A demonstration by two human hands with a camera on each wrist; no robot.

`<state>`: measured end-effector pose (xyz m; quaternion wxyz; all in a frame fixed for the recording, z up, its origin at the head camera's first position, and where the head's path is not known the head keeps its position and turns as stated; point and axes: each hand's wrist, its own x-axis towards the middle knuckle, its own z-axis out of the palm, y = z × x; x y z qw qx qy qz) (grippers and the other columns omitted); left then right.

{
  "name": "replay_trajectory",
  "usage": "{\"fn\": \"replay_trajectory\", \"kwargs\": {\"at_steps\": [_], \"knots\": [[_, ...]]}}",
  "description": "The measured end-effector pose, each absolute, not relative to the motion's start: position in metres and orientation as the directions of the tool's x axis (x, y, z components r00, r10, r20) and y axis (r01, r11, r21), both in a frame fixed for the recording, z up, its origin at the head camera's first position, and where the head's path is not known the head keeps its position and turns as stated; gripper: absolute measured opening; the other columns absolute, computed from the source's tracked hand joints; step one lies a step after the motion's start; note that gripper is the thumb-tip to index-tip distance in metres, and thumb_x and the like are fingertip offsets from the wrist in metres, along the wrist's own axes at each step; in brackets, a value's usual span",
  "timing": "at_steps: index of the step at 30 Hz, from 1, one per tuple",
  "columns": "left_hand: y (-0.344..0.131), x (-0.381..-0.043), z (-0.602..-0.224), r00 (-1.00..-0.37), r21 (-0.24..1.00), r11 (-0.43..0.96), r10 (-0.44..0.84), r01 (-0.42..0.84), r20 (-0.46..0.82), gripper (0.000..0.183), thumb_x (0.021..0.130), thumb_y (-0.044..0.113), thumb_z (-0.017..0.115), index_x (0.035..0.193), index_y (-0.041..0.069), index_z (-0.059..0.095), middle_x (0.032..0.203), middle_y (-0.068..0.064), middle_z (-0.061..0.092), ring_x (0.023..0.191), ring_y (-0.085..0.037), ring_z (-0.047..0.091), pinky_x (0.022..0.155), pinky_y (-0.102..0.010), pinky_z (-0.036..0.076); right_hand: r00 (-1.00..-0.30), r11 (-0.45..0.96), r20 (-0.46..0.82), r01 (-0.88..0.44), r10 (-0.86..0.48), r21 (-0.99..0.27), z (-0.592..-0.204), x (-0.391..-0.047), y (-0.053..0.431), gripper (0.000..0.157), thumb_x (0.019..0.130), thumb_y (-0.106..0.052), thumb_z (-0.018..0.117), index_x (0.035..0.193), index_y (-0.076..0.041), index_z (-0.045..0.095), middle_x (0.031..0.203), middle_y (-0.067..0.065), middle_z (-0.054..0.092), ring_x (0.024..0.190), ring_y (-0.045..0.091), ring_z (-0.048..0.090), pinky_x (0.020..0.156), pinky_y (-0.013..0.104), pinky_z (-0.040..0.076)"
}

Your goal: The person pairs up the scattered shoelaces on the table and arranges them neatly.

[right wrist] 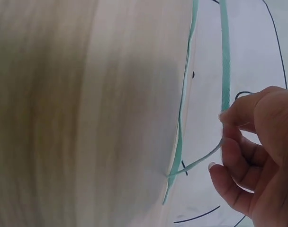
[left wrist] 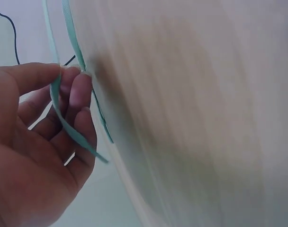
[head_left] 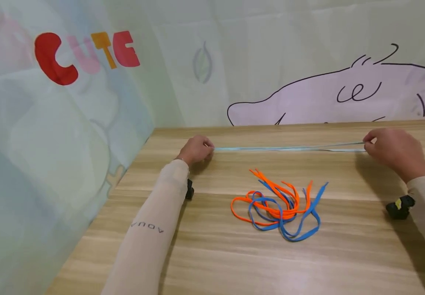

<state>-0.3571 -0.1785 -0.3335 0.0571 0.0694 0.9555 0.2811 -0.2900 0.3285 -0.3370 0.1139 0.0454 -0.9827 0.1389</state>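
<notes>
Two pale teal shoelace strands (head_left: 271, 148) stretch side by side across the far part of the wooden table. My left hand (head_left: 197, 149) pinches one strand near its tip, thumb against fingers. In the left wrist view the tail of that teal shoelace (left wrist: 68, 125) hangs across the curled fingers, and the other strand passes right at the fingertips. At the right, my right hand (head_left: 396, 150) pinches a teal strand (right wrist: 225, 61) between thumb and index finger, raised above the tabletop. Its loose tail bends down and crosses the second strand (right wrist: 183, 94), which lies along the table edge.
Nearer me, orange shoelaces (head_left: 271, 209) and blue shoelaces (head_left: 308, 233) lie in a loose tangle on the table (head_left: 234, 262). A printed cloth backdrop (head_left: 183, 82) rises behind the table and along its left side.
</notes>
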Motion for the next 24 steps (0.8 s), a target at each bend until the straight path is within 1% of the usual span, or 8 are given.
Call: {"fn": "replay_trajectory", "kwargs": {"at_steps": [5, 9, 15, 20, 24], "knots": [[-0.181, -0.361, -0.337, -0.991, 0.531, 0.844, 0.123, 0.075, -0.055, 0.027, 0.093, 0.012, 0.055, 0.113, 0.008, 0.072, 0.098, -0.008, 0.07, 0.08, -0.022, 0.06, 0.069, -0.033, 0.049, -0.98, 0.957, 0.199, -0.075, -0.019, -0.279, -0.341, -0.29, 0.334, 0.027, 0.091, -0.015, 0.052, 0.108, -0.002, 0.069, 0.102, 0.031, 0.063, 0.073, 0.038, 0.056, 0.048, 0.049, 0.042], [-0.181, -0.364, -0.338, -0.992, 0.517, 0.853, 0.114, 0.07, -0.054, 0.027, 0.092, 0.013, 0.056, 0.112, 0.008, 0.073, 0.105, -0.008, 0.068, 0.083, -0.024, 0.058, 0.071, -0.035, 0.049, -0.985, 0.955, 0.17, -0.036, 0.016, -0.295, -0.345, -0.29, 0.339, 0.028, 0.091, -0.014, 0.051, 0.11, -0.001, 0.067, 0.106, 0.034, 0.061, 0.077, 0.041, 0.056, 0.05, 0.052, 0.043], [-0.184, -0.367, -0.336, -0.992, 0.487, 0.872, 0.106, 0.06, -0.066, 0.024, 0.096, 0.018, 0.059, 0.113, 0.009, 0.073, 0.113, -0.008, 0.067, 0.09, -0.025, 0.06, 0.076, -0.037, 0.051, -0.988, 0.957, 0.151, -0.002, 0.044, -0.291, -0.344, -0.293, 0.34, 0.027, 0.094, -0.014, 0.054, 0.112, 0.001, 0.067, 0.109, 0.034, 0.06, 0.08, 0.043, 0.056, 0.053, 0.054, 0.045], [-0.183, -0.368, -0.336, -0.994, 0.472, 0.88, 0.094, 0.053, -0.064, 0.022, 0.096, 0.016, 0.06, 0.111, 0.008, 0.073, 0.115, -0.008, 0.067, 0.092, -0.026, 0.059, 0.077, -0.038, 0.051, -0.99, 0.952, 0.12, 0.037, 0.076, -0.303, -0.344, -0.293, 0.34, 0.029, 0.095, -0.016, 0.052, 0.114, 0.002, 0.066, 0.113, 0.033, 0.059, 0.086, 0.044, 0.055, 0.062, 0.058, 0.045], [-0.182, -0.368, -0.335, -0.994, 0.439, 0.897, 0.083, 0.045, -0.066, 0.02, 0.097, 0.016, 0.059, 0.11, 0.009, 0.072, 0.117, -0.008, 0.067, 0.096, -0.026, 0.059, 0.081, -0.04, 0.051, -0.992, 0.949, 0.099, 0.049, 0.084, -0.311, -0.346, -0.291, 0.34, 0.032, 0.095, -0.017, 0.052, 0.115, 0.003, 0.066, 0.11, 0.03, 0.06, 0.084, 0.042, 0.054, 0.065, 0.058, 0.044]]}}
